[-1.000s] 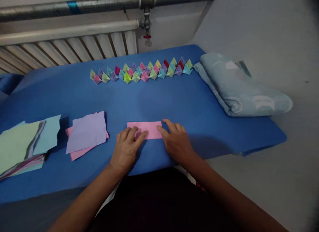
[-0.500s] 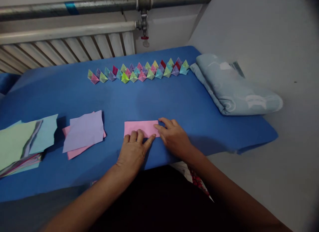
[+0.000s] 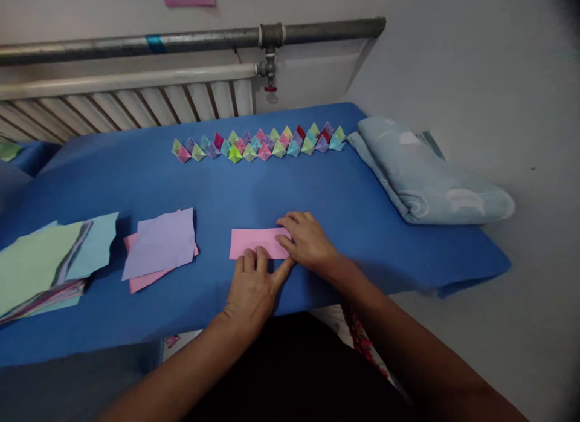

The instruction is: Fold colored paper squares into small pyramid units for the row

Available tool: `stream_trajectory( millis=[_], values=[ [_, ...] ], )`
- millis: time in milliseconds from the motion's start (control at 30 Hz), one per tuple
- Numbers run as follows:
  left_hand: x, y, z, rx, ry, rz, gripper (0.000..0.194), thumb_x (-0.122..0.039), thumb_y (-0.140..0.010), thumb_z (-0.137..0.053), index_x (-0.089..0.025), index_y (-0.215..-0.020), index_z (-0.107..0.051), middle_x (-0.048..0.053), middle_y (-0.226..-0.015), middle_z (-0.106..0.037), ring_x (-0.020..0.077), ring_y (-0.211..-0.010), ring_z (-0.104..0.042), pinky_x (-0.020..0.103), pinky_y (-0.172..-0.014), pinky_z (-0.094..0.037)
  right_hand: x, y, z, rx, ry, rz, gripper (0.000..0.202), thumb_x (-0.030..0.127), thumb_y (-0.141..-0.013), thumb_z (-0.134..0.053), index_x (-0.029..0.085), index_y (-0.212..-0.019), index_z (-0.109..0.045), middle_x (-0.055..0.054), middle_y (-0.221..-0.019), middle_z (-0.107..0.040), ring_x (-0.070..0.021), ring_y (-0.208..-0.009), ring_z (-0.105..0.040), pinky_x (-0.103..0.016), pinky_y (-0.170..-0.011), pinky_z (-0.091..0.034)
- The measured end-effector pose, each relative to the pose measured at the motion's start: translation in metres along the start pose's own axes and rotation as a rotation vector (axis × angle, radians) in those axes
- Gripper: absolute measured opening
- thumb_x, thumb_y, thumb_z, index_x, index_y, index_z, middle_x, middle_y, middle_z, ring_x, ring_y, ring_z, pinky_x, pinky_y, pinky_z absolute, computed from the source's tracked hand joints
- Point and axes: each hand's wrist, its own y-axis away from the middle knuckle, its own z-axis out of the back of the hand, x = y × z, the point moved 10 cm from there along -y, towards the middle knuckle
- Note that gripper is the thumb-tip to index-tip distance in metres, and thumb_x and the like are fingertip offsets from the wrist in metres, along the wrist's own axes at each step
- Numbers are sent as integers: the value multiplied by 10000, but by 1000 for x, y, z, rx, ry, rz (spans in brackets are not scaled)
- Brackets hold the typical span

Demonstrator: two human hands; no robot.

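Observation:
A pink paper strip (image 3: 254, 239), folded into a long rectangle, lies flat on the blue surface (image 3: 217, 192). My left hand (image 3: 254, 283) rests on its lower edge with the fingers apart, the thumb reaching toward the strip's lower right corner. Over the right end lies my right hand (image 3: 308, 239), fingers spread and touching the paper, covering part of that end. Left of the strip, a lavender sheet (image 3: 163, 240) sits askew on pink paper (image 3: 145, 281).
A stack of coloured sheets (image 3: 36, 259) lies at the far left. Rows of small folded paper shapes (image 3: 264, 151) stand toward the back. A folded light-blue blanket (image 3: 435, 180) is at the right. Behind are a radiator (image 3: 172, 104) and a pipe (image 3: 203, 42).
The camera view has tilted up a little, showing a pink note on the wall. My right hand has shifted left over the strip's right end, and my left thumb has moved toward the lower right corner.

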Motion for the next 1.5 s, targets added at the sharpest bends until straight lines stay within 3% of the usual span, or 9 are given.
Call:
stream_trajectory(
  millis=[133, 267, 333, 500, 600, 800, 967, 1167, 1500],
  values=[
    [12, 18, 1, -94, 79, -22, 656, -52, -853, -477, -389, -1411, -407, 132, -1271, -543, 318, -1168, -517, 478, -901, -454, 1, -14, -5, 146, -58, -37, 365, 239, -845, -575, 126, -1188, -626, -135, -1114, -665, -227, -996, -606, -344, -876, -440],
    [24, 29, 7, -213, 205, -51, 516, -35, -868, -441, -164, -1368, -453, 175, -1248, -583, 301, -1161, -532, 458, -932, -442, -7, -10, -8, 224, -212, -112, 375, 169, -793, -581, 180, -1163, -639, -81, -1056, -704, -193, -901, -633, -284, -772, -452],
    [32, 33, 16, -305, 265, -29, 391, -97, -892, -483, -103, -1283, -495, 171, -1175, -626, 283, -1092, -566, 434, -911, -451, -12, -5, -10, 223, -339, -174, 407, 134, -769, -581, 187, -1170, -631, -50, -941, -712, -161, -772, -625, -254, -673, -445],
    [39, 35, 29, -436, 304, -14, 250, -190, -885, -584, -98, -1115, -550, 147, -1062, -673, 264, -989, -598, 393, -827, -464, -6, 12, -26, 247, -644, -261, 426, 147, -776, -565, 197, -1198, -595, 49, -628, -588, -104, -525, -504, -211, -498, -368],
    [34, 31, 28, -417, 297, -50, 163, -163, -889, -575, -111, -1044, -579, 120, -1027, -695, 249, -952, -612, 379, -805, -452, 1, 19, -25, 229, -638, -249, 397, 134, -785, -549, 211, -1170, -604, 43, -665, -610, -108, -561, -530, -211, -522, -389],
    [31, 29, 22, -378, 267, -72, 151, -134, -917, -524, -138, -1043, -608, 83, -1013, -715, 226, -928, -624, 372, -808, -435, 9, 37, 10, -3, -307, -45, 290, 118, -869, -471, 183, -1080, -659, -87, -1029, -664, -200, -961, -589, -369, -874, -456],
    [31, 29, 20, -371, 274, -62, 174, -129, -908, -539, -128, -1065, -613, 89, -1014, -712, 229, -929, -620, 375, -818, -429, 16, 54, 4, -54, -269, 159, 315, 69, -814, -522, 198, -1057, -674, -104, -1141, -632, -222, -1003, -573, -414, -879, -471],
    [37, 26, 19, -380, 297, 1, 133, -149, -901, -550, -138, -1000, -639, 84, -992, -708, 224, -883, -600, 366, -772, -424, 5, 53, 3, -150, -249, 144, 173, 195, -917, -515, 202, -944, -686, -106, -1097, -654, -225, -983, -607, -413, -854, -482],
    [51, 13, 7, -216, 392, 199, 157, -262, -922, -537, -178, -880, -663, 68, -949, -685, 238, -860, -552, 369, -731, -374, -7, 42, 1, -80, -293, 14, 126, 222, -898, -560, 192, -838, -666, -99, -1104, -668, -229, -1032, -597, -428, -904, -453]
  ],
)
